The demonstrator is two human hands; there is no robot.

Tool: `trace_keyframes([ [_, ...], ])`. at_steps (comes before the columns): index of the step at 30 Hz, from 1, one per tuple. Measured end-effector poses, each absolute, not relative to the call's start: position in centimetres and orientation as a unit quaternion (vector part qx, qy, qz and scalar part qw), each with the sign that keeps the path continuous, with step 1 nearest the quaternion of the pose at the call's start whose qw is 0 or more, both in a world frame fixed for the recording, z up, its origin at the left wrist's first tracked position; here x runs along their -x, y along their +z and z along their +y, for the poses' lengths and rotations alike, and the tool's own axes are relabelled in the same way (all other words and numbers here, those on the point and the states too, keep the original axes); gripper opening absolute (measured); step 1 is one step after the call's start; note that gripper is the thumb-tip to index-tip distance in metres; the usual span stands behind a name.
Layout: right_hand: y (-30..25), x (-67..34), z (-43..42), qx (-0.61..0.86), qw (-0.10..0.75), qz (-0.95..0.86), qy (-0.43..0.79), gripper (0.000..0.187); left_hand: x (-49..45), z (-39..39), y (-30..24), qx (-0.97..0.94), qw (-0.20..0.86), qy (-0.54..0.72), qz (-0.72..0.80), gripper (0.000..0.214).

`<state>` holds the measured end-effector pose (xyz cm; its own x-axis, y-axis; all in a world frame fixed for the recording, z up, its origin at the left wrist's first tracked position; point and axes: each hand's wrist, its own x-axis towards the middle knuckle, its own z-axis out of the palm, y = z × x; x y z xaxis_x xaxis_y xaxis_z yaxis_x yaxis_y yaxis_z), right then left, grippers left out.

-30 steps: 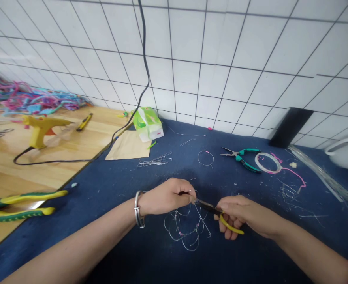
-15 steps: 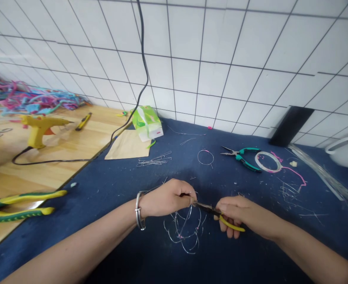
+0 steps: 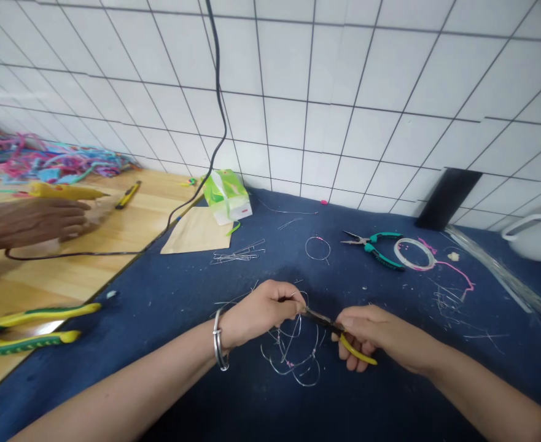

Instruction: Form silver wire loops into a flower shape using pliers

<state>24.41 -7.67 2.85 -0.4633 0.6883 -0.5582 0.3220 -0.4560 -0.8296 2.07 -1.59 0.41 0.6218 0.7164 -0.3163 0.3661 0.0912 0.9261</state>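
My left hand (image 3: 265,310) is closed in a pinch on a looped wire piece (image 3: 291,362), a tangle of thin silvery rings with small pink bits that hangs below the fingers. In my right hand (image 3: 371,334) are pliers (image 3: 357,351) with yellow handles and dark jaws. The tips of the jaws meet the wire right at my left fingertips; the exact grip there is too small to make out. Beyond my hands lies a single wire ring (image 3: 318,248) with a pink mark.
Teal-handled pliers (image 3: 374,244), a white ring-shaped dish (image 3: 414,254) and wire scraps (image 3: 449,302) lie to the right. Bent wires (image 3: 237,252) and a tissue pack (image 3: 226,196) are further back. At left, another person's hand (image 3: 31,222) is by a yellow glue gun (image 3: 62,191), near yellow-green pliers (image 3: 35,315).
The other person's hand has come in from the left to the glue gun, which has tilted. The wire loops below my left hand have swung slightly right. My hands keep their grips.
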Motion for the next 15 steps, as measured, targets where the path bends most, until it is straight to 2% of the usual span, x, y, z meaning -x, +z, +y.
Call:
trace_keyframes([
  [15,2.05,-24.7,-7.61,0.484,0.148,-0.475,0.72,0.029,-2.26,-1.85,0.61,-0.637,0.646,0.154,0.392,0.013],
])
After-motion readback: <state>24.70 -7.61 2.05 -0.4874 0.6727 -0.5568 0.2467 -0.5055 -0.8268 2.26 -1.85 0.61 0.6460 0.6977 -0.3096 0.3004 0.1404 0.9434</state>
